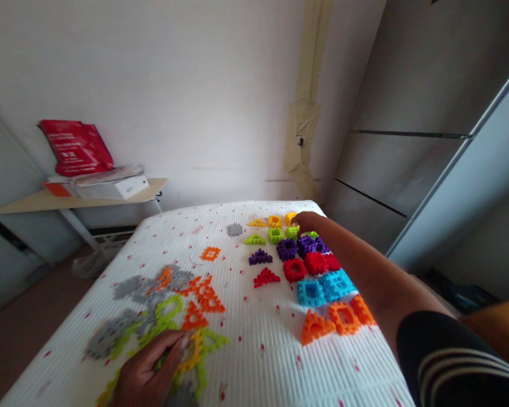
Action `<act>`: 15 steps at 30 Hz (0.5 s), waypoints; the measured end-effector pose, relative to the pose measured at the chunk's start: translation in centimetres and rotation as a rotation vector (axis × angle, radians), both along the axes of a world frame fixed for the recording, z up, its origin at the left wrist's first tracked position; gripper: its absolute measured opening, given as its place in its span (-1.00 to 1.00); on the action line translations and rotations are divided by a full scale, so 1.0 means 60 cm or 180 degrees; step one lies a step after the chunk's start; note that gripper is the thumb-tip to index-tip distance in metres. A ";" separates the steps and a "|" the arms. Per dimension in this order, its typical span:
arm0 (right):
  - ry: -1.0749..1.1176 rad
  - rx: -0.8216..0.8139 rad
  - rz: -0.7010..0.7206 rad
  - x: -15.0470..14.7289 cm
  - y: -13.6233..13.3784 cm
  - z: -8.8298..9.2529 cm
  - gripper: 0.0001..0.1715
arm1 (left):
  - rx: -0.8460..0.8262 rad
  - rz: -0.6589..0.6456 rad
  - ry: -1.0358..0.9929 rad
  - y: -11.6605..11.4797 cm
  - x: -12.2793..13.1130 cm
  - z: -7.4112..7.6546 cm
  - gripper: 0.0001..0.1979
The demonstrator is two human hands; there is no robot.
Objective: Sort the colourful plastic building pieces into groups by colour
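Observation:
My left hand [150, 370] is closed at the near left, thumb and fingers pinching a yellow interlocking toy tile [193, 353] with toothed edges. Under and around it lies a loose heap of lime green tiles [169, 307], orange triangle tiles [195, 316] and grey tiles [110, 336]. Stretched across to the far right, my right hand [307, 221] has its fingers curled at a yellow square tile [290, 219], just behind a lime green tile [292, 232]. The fingertips are small and partly hidden there.
Tiles stand in colour rows on the right: purple tiles [287, 249], red tiles [294, 270], blue tiles [311, 293], orange tiles [344, 318]. A grey tile [234, 229] and an orange square [211, 253] lie apart. A side table [152, 191] holds a red bag [74, 148].

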State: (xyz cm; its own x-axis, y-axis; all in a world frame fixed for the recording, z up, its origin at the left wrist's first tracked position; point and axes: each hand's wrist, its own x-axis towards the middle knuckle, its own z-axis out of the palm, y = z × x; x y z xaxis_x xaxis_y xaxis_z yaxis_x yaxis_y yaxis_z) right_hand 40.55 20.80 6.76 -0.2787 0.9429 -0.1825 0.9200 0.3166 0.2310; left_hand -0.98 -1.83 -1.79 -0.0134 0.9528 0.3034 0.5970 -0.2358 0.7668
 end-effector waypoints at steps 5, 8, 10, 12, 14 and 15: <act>-0.0003 0.0098 -0.0104 -0.006 -0.002 0.021 -0.37 | 0.0171 -0.0030 -0.0005 -0.001 0.006 0.005 -0.78; 0.0104 0.0402 -0.0137 -0.016 -0.015 0.045 -0.41 | 0.0258 -0.0022 0.0060 -0.002 0.012 0.012 -0.77; 0.0220 0.0637 -0.0093 -0.035 -0.041 0.060 -0.44 | 0.0278 0.0044 0.0185 -0.001 0.013 0.014 -0.76; 0.0377 0.0800 0.0099 -0.067 -0.086 0.068 -0.47 | 0.0294 0.0165 0.0384 0.004 0.011 0.012 -0.76; 0.0753 0.0943 0.0528 -0.110 -0.148 0.062 -0.54 | 0.0333 0.0270 0.0687 0.011 0.007 0.008 -0.77; 0.0949 0.0911 0.0834 -0.135 -0.183 0.053 -0.59 | 0.0364 0.0311 0.0872 0.015 0.004 0.007 -0.76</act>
